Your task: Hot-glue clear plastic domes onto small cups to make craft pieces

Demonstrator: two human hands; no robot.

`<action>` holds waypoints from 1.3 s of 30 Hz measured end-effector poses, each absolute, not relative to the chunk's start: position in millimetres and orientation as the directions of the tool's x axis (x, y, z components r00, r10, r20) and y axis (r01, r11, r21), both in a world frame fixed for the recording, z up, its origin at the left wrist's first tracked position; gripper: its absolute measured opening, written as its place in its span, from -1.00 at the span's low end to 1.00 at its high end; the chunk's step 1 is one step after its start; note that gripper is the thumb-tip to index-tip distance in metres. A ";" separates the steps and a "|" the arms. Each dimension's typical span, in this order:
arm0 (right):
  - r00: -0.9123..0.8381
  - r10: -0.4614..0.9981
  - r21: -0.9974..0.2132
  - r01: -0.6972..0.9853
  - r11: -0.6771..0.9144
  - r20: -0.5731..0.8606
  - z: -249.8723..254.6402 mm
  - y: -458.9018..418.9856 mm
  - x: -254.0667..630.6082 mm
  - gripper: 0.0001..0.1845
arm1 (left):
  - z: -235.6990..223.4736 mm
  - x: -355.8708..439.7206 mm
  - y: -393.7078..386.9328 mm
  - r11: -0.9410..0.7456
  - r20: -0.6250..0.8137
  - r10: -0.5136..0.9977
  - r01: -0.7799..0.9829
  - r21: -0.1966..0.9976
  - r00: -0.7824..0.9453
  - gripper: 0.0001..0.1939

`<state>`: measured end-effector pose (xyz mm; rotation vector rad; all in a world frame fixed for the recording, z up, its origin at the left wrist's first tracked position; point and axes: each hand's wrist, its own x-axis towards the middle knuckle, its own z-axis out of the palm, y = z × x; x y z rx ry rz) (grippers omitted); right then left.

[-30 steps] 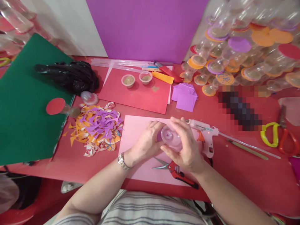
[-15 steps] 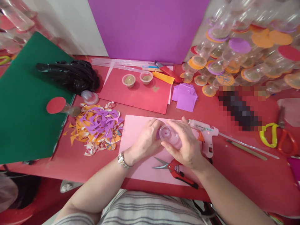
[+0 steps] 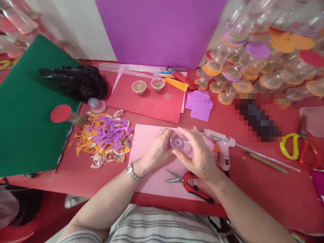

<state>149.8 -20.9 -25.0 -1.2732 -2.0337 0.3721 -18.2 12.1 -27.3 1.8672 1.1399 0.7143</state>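
Note:
Both my hands grip a small clear plastic cup (image 3: 180, 145) over a pink paper sheet (image 3: 146, 141). My left hand (image 3: 157, 148) curls around its left side, where a bit of purple shows. From the right, my right hand (image 3: 197, 153) wraps the cup with its fingers over the top. Red-handled scissors (image 3: 189, 184) lie on the pink sheet just below my hands. A white glue gun (image 3: 220, 145) rests right of my right hand.
A heap of purple and orange paper scraps (image 3: 105, 136) lies to the left, beside a green sheet (image 3: 25, 111) and a black bag (image 3: 76, 81). Two filled cups (image 3: 148, 85) stand on a red sheet (image 3: 149, 99). Purple squares (image 3: 199, 103), a stack of capped cups (image 3: 253, 54) and scissors (image 3: 298, 148) lie right.
The cup and both hands have shifted slightly left and away from me, and the cup has turned a little in my grip.

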 end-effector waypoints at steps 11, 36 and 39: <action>-0.283 0.858 -0.553 0.669 0.496 0.428 -25.5 -21.5 153.2 -0.35 | -28.4 -18.6 11.8 -0.289 0.079 0.900 0.450 0.845 0.429 -0.80; -0.297 0.881 -0.599 0.649 0.469 0.369 -21.9 -24.1 153.1 -0.43 | -22.6 -18.4 13.8 -0.250 0.038 0.893 0.424 0.871 0.448 -0.74; -0.296 0.881 -0.596 0.652 0.469 0.370 -22.3 -24.4 152.9 -0.43 | -24.0 -17.7 13.3 -0.253 0.041 0.893 0.424 0.870 0.449 -0.74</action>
